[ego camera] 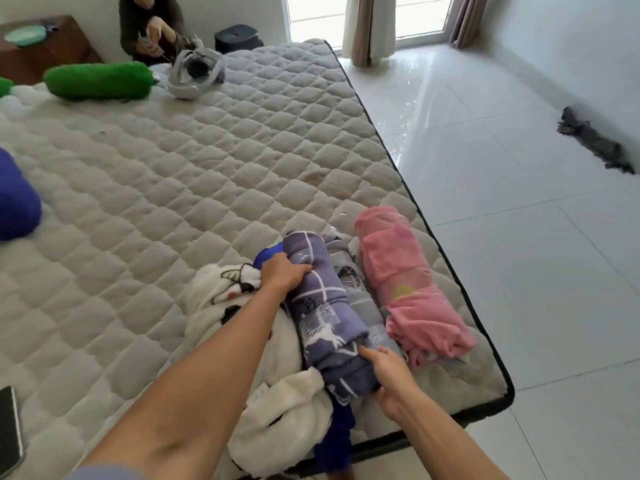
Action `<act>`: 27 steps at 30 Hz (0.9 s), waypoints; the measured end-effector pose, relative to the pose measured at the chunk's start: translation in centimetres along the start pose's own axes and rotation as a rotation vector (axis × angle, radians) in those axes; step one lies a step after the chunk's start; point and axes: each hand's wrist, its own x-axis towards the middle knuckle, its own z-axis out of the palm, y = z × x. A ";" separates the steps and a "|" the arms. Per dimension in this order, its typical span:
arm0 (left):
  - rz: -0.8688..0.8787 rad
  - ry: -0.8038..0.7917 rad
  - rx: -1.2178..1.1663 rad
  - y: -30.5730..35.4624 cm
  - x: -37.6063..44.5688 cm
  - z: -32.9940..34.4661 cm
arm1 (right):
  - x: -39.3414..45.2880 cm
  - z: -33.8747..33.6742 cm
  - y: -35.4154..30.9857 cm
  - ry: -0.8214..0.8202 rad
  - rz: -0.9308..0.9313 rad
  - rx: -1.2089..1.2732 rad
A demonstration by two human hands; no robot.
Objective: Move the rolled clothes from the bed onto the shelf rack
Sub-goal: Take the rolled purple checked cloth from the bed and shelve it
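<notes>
Several rolled clothes lie at the near right corner of the quilted bed [194, 174]. A purple patterned roll [323, 308] is in the middle, and both hands grip it. My left hand [282, 271] clasps its far end; my right hand [389, 370] holds its near end. Beside it on the right lie a grey-blue roll [360, 296] and a pink roll [407, 282]. A white fleece roll [239, 323] with black markings sits on the left, under my left forearm. A dark blue garment [337, 434] peeks from beneath. No shelf rack is in view.
A green plush roll [98, 80], a blue cushion [15, 199] and a grey headset [195, 72] lie on the bed. A person [152, 26] sits at the far end. A dark rag [594, 142] lies on the white tile floor at right. A black phone [10, 427] rests at the left edge.
</notes>
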 end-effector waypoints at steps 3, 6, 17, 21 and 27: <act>0.026 0.031 -0.066 1.0 -1.6 -0.9 | -0.6 -1.2 -0.2 -0.022 -0.032 0.006; 0.038 0.043 -0.199 2.7 -3.9 -1.7 | -1.4 -3.0 -0.6 -0.031 -0.089 0.056; -0.083 0.254 -0.711 2.5 -20.7 -4.4 | -5.6 -9.4 -6.5 -0.203 -0.322 0.159; -0.174 0.390 -0.896 -0.8 -29.7 -3.0 | -8.9 -10.5 -5.3 -0.332 -0.317 0.014; -0.364 0.589 -1.002 -7.8 -42.0 -1.6 | -15.0 -10.2 0.7 -0.500 -0.226 -0.149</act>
